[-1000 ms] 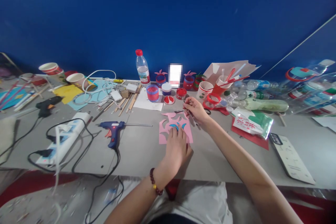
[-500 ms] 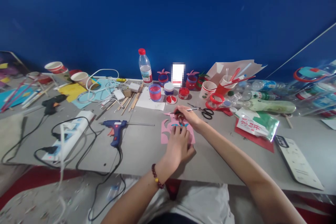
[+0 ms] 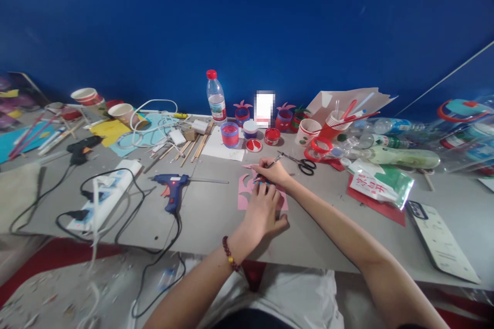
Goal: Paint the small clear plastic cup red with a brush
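Observation:
A sheet of pink paper (image 3: 243, 200) with curved openings cut in it lies on the table before me. My left hand (image 3: 263, 208), a beaded bracelet at its wrist, rests on this sheet with the fingers apart, pressing on a small blue piece (image 3: 263, 182) mostly hidden beneath them. Just beyond it, my right hand (image 3: 273, 170) grips a slim dark pen (image 3: 276, 158), its tip low over the paper near the blue piece. Black-handled scissors (image 3: 304, 165) lie to the right of that hand.
A blue glue gun (image 3: 173, 187) with a cable lies left of the paper, beside a power strip (image 3: 110, 195). Behind stand a bottle (image 3: 216, 100), a paint jar (image 3: 272, 136) and paper cups (image 3: 307, 132). A phone (image 3: 443, 241) lies on the right.
The right hand has shifted slightly nearer to my left hand, and the pen is tilted more upright. The left hand stays on the pink paper. The camera view has shifted a little.

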The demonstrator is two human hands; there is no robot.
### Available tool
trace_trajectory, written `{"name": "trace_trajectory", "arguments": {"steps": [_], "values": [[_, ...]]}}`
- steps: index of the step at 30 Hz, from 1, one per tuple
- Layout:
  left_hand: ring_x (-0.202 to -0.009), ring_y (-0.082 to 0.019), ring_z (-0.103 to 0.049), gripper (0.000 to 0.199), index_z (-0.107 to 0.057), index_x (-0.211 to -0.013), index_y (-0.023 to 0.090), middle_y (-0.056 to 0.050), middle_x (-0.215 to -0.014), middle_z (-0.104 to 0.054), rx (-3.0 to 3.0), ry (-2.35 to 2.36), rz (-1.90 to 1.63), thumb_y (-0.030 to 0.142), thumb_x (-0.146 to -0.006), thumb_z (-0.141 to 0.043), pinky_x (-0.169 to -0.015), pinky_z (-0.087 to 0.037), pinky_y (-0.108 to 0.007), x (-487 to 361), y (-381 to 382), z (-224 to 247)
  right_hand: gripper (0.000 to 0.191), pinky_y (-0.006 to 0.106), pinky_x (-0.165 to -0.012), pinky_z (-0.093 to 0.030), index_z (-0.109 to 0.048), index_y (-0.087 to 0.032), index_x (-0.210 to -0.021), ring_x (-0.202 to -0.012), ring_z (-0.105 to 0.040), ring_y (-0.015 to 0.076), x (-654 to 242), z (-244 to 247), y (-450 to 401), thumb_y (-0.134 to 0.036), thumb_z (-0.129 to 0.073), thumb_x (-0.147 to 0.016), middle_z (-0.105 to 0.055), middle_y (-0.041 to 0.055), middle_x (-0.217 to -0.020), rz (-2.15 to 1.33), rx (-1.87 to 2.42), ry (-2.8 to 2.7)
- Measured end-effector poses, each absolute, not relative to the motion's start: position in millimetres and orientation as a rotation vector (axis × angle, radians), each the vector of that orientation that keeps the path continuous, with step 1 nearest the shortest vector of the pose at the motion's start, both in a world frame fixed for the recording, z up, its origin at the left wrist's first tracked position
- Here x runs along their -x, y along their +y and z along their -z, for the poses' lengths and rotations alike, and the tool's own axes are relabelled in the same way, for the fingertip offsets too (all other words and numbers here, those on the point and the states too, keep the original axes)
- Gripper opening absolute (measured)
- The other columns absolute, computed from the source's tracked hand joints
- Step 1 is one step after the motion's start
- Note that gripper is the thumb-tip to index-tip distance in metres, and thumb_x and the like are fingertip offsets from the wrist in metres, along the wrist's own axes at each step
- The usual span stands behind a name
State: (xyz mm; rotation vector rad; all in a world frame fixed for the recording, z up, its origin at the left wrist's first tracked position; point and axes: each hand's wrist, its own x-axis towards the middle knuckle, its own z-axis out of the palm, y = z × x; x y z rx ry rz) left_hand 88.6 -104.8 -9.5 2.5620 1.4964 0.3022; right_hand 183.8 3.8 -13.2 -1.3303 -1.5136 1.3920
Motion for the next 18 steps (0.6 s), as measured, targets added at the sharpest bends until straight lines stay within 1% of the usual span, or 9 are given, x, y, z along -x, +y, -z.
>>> {"name": "trace_trajectory", "arguments": {"steps": [5, 13, 18], "values": [[-0.111, -0.035, -0.050, 0.035, -0.063, -0.099, 0.018, -0.011, -0.112, -0.060, -2.532, 1.487, -0.340, 0.045, -0.078, -0.068, -0.107, -0.042, -0.053, -88.4, -105.6, 11.4, 0.041, 0.020, -0.043, -0.036, -0.042, -0.023, -0.055, -0.044, -0.050, 0.0094, -183.5, 21.4, 6.3, -0.050, -0.069, -0.069, -0.047, -0.0072, -0.045, -1.346, 1.336, -1.526], [-0.112, -0.035, -0.049, 0.035, -0.062, -0.099, 0.018, -0.011, -0.112, -0.058, -2.527, 1.492, -0.362, 0.044, -0.077, -0.069, -0.109, -0.040, -0.054, -88.1, -106.5, 10.2, 0.034, 0.020, -0.042, -0.035, -0.041, -0.023, -0.053, -0.043, -0.049, 0.0095, -180.6, 19.8, 5.5, -0.042, -0.065, -0.066, -0.046, -0.0070, -0.043, -1.346, 1.341, -1.539], [-0.112, -0.035, -0.049, 0.034, -0.062, -0.098, 0.019, -0.011, -0.113, -0.058, -2.506, 1.496, -0.372, 0.044, -0.076, -0.070, -0.106, -0.042, -0.054, -88.7, -106.3, 11.5, 0.030, 0.020, -0.042, -0.035, -0.043, -0.023, -0.053, -0.043, -0.050, 0.0100, -181.1, 21.8, 6.0, -0.041, -0.063, -0.066, -0.050, -0.0063, -0.044, -1.342, 1.328, -1.567]]}}
